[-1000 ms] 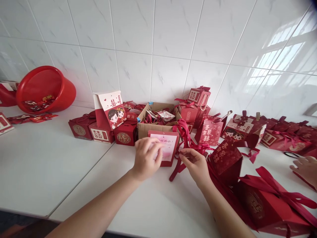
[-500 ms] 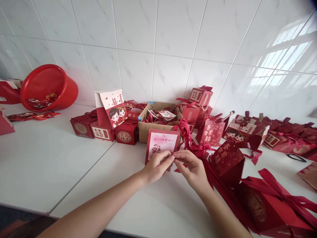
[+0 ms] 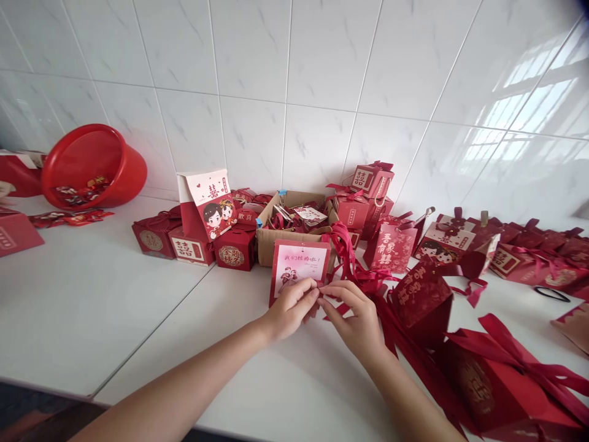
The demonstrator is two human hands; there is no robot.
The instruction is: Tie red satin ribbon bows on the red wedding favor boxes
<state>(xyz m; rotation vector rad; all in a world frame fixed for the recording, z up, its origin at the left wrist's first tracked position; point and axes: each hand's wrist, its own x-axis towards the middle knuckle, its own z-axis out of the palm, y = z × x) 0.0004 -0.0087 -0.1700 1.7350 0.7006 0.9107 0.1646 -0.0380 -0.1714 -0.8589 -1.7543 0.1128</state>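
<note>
The left hand [image 3: 288, 313] and right hand [image 3: 359, 316] partly hid a rectangular, red-bordered card [image 3: 299, 263]; whether their meeting fingers grasped anything couldn't be told.

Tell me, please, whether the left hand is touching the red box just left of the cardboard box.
Apart: the head view shows white table between the left hand and the red box.

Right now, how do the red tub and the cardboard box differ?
Shape: the red tub is round; the cardboard box is rectangular.
Pose: the red tub is tipped over, mouth toward the camera; the cardboard box stands upright, opening upward.
Colour: the red tub is bright red; the cardboard box is brown.
Shared: both are open, with things inside.
</note>
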